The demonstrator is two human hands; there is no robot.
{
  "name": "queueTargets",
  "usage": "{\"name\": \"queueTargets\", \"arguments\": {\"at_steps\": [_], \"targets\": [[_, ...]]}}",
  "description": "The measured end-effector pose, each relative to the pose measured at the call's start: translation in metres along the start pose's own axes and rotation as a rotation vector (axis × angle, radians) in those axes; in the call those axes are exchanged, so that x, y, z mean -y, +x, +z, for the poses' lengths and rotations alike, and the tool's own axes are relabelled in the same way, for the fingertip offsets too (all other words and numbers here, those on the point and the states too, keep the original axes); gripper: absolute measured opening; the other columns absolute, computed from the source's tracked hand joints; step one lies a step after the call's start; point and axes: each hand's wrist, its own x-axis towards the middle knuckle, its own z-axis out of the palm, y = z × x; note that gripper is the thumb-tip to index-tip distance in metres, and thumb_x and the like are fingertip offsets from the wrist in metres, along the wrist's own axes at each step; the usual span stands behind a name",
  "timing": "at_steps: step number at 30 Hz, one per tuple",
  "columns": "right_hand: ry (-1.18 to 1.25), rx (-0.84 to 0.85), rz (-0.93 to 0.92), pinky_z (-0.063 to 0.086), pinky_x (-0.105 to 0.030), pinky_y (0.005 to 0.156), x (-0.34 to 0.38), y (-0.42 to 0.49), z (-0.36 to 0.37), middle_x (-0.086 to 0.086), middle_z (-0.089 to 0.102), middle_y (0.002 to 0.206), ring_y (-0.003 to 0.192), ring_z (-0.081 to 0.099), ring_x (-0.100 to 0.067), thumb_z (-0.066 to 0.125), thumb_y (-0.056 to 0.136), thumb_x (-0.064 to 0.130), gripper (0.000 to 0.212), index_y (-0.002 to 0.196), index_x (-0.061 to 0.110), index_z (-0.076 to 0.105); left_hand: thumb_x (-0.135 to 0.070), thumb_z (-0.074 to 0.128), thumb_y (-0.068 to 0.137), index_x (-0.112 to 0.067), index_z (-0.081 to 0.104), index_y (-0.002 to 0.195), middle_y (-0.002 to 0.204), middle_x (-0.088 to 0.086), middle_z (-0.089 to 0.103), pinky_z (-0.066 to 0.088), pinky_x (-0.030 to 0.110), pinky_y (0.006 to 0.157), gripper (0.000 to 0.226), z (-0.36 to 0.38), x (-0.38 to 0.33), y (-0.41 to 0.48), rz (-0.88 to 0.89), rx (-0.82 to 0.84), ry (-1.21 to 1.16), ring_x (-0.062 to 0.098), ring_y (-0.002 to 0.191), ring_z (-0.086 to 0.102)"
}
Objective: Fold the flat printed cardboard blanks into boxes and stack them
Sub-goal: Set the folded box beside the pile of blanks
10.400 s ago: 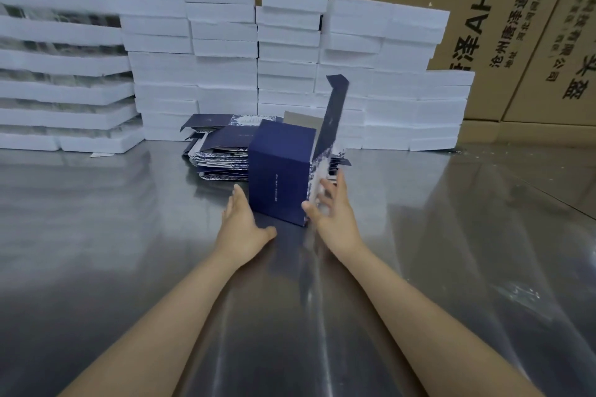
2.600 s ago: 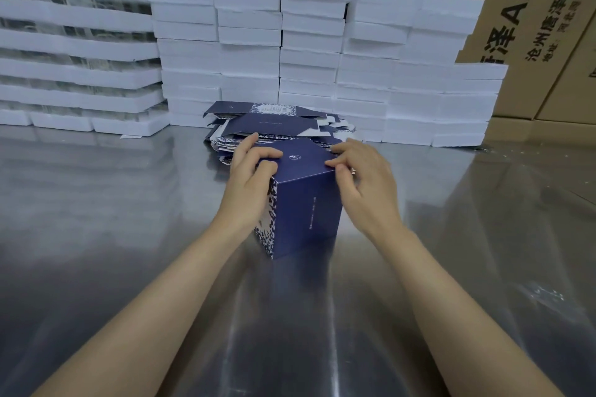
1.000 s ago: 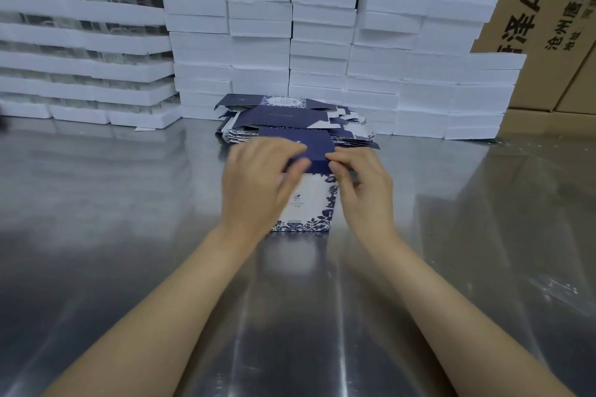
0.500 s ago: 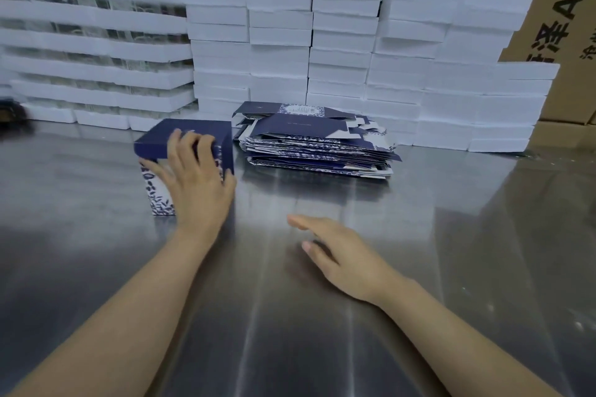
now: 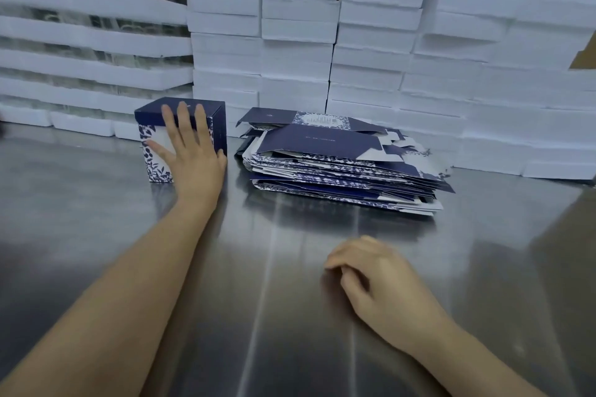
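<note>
shiny steel worktop (image 5: 290, 316) runs back to a wall of stacked white foam slabs (image 5: 371, 42), with a corner of a brown carton (image 5: 583, 56) showing behind them at the right edge. one folded box (image 5: 148, 113), dark blue on top and white with blue leaf print on its front, stands on the worktop at the left, close to the foam stacks. the left hand (image 5: 193, 155) lies flat against the box's front, fingers straight and spread, their tips reaching over the top edge. just right of the box, apart from it, sits an untidy pile of flat blanks (image 5: 338, 167) in the same blue and white print. the right hand (image 5: 380, 280) is nearer the camera, low over the bare worktop, fingers loosely curled and holding nothing.
</note>
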Motion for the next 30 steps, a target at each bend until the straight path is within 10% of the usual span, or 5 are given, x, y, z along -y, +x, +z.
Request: {"name": "queueTargets", "arguments": {"at_steps": [9, 17, 30], "targets": [[0.057, -0.076, -0.002, 0.046, -0.017, 0.076, -0.010, 0.010, 0.007, 0.018, 0.066, 0.083, 0.084, 0.058, 0.001, 0.042, 0.079, 0.018, 0.027, 0.079, 0.024, 0.069, -0.033, 0.025, 0.106, -0.005, 0.020, 0.150, 0.163, 0.012, 0.001, 0.031, 0.051, 0.108, 0.053, 0.061, 0.001, 0.052, 0.046, 0.318, -0.280, 0.035, 0.142, 0.028], [0.025, 0.001, 0.137, 0.046, -0.025, 0.080, -0.005, 0.010, 0.002, 0.021, 0.061, 0.083, 0.090, 0.055, -0.002, 0.053, 0.086, 0.009, 0.021, 0.083, 0.022, 0.069, -0.011, 0.038, 0.098, -0.003, 0.058, 0.119, 0.126, 0.015, 0.056, 0.042, 0.043, 0.095, 0.030, -0.006, -0.035, -0.021, -0.070, 0.048, -0.483, 0.032, 0.118, 0.050], [-0.297, 0.059, 0.242, 0.046, -0.037, 0.069, 0.048, -0.003, 0.004, -0.007, 0.061, 0.097, 0.095, 0.058, -0.026, 0.048, 0.089, 0.012, 0.016, 0.098, 0.012, 0.062, -0.016, 0.046, 0.090, -0.017, 0.055, 0.100, 0.097, 0.003, 0.067, 0.034, 0.031, 0.066, 0.014, -0.135, -0.097, -0.203, 0.102, 0.409, -0.574, 0.026, 0.091, 0.060]]}}
